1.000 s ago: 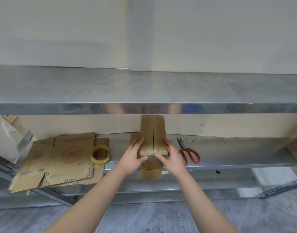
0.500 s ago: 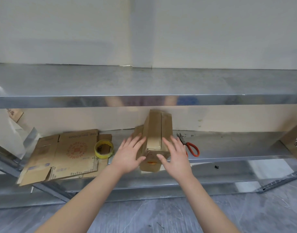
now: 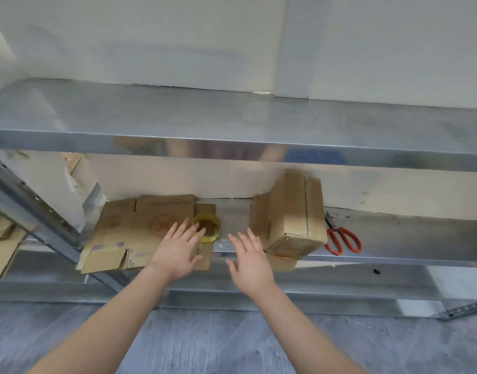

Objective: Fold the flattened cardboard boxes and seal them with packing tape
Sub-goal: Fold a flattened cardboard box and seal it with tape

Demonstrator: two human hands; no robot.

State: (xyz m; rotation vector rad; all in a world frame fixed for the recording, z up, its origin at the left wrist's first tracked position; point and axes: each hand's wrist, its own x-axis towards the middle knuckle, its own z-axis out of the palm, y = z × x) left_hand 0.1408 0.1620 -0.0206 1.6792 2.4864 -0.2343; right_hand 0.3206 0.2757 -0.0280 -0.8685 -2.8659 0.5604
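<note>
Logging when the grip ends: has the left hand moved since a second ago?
Yes. The left hand has left the folded brown cardboard box and gone leftward, now at the yellow tape roll.

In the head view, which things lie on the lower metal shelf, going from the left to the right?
stack of flattened brown cardboard boxes → yellow roll of packing tape → folded brown cardboard box → red-handled scissors

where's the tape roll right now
In the head view the tape roll sits on the lower shelf, left of centre, on the right edge of the flattened cardboard, at the fingertips of the left hand; the folded box stands to its right.
</note>
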